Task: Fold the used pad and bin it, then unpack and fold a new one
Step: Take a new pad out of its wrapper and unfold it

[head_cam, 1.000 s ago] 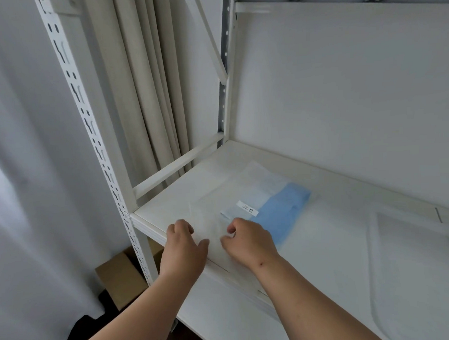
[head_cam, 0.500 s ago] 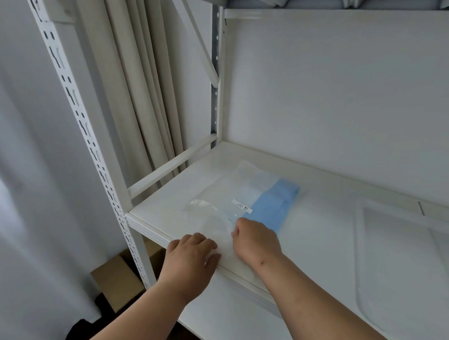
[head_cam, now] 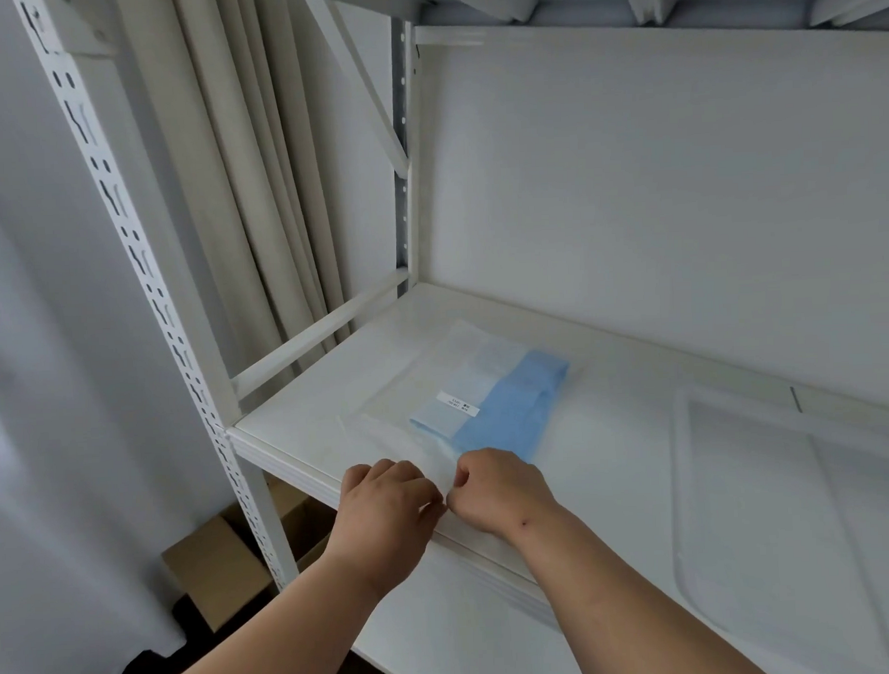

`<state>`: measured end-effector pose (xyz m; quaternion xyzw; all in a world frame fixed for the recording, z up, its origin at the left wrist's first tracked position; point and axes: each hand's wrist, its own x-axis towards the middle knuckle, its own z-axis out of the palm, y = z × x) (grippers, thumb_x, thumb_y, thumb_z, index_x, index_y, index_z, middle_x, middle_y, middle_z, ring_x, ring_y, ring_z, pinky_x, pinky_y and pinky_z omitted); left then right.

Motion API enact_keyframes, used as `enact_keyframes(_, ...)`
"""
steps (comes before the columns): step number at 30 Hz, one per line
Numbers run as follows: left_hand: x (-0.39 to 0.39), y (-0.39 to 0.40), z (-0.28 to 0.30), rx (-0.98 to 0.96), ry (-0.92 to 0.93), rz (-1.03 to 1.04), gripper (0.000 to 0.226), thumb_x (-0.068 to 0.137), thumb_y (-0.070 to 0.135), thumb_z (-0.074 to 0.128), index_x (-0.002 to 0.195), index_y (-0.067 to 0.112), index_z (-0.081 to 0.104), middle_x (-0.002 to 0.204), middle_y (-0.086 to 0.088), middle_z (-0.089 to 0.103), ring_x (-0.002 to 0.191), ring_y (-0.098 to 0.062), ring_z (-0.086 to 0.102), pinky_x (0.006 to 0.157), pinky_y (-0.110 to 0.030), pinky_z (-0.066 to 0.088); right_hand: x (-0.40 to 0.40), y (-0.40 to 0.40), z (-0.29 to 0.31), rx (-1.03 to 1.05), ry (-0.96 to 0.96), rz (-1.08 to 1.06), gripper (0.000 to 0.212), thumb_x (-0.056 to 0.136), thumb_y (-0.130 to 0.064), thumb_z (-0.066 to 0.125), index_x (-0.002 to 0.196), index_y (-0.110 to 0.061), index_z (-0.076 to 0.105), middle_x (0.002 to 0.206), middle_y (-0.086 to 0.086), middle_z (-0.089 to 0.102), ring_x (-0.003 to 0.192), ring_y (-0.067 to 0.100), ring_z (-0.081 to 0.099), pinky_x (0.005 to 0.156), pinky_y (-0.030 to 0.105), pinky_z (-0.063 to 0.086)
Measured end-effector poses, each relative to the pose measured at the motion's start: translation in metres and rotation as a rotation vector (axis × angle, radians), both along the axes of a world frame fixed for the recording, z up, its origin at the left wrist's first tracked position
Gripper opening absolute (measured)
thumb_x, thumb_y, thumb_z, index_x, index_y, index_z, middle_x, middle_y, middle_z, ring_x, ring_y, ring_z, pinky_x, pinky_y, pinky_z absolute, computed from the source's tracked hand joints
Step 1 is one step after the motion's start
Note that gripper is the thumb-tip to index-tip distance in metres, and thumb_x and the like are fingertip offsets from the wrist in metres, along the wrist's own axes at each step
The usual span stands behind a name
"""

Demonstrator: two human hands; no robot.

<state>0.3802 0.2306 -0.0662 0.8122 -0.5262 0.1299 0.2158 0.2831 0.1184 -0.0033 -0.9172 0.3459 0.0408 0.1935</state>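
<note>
head view: a white metal shelf (head_cam: 333, 391) fills the middle of the frame, and on it lies a clear plastic packet (head_cam: 424, 388) holding a folded pad (head_cam: 505, 410), pale on its left part and blue on its right, with a small white label (head_cam: 457, 403) stuck across the pale part. the packet lies flat, its far corner pointing toward 12 o'clock and its near end reaching the shelf's front edge at about 6 o'clock from the pad. both hands meet at that near end. the left hand (head_cam: 388, 510) has its fingers curled over the front edge, its grip closed on the loose plastic of the packet. the right hand (head_cam: 498, 491), just beside it at 3 o'clock and nearly touching it, is curled too, thumb and fingers pinching the same plastic edge; the fingertips themselves are hidden under the knuckles. at 3 o'clock from the pad, well apart, a large clear sheet or tray (head_cam: 771, 502) rests on the shelf. at 9 o'clock stands the slotted upright post (head_cam: 143, 276), with cream curtains (head_cam: 245, 167) behind it, and a cardboard box (head_cam: 213, 566) sits on the floor at 7 o'clock.
</note>
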Motion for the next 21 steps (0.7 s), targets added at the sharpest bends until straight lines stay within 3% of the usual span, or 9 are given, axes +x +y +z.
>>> enact_keyframes(6,-0.002,0.002,-0.005,0.043,0.046,0.030,0.010,0.073,0.039,0.062,0.065,0.036,0.066,0.070,0.020,0.060,0.067,-0.007,0.059,0.069,-0.026,0.037,-0.006,-0.012,-0.006,-0.049,-0.107,-0.091,0.014,0.097,-0.025,0.039,0.085,-0.020,0.045,0.086,-0.002,0.053,0.080,0.021,0.050,0.071,0.031,0.039)
enact_keyframes(14,-0.002,0.002,-0.005,0.090,0.091,0.044,0.017,0.089,0.035,0.054,0.081,0.030,0.069,0.085,0.015,0.062,0.084,-0.011,0.056,0.080,-0.027,0.031,-0.010,-0.022,-0.006,-0.164,-0.342,-0.237,0.022,0.102,-0.030,0.035,0.084,-0.017,0.041,0.083,-0.001,0.053,0.073,0.021,0.049,0.063,0.030,0.036)
enact_keyframes(21,-0.003,-0.002,-0.003,0.050,0.074,0.042,0.006,0.081,0.028,0.070,0.075,0.030,0.069,0.085,0.017,0.064,0.083,-0.011,0.060,0.075,-0.025,0.042,-0.013,-0.026,0.002,-0.239,-0.434,-0.288,0.023,0.101,-0.026,0.037,0.080,-0.018,0.040,0.079,-0.003,0.051,0.069,0.020,0.048,0.062,0.030,0.034)
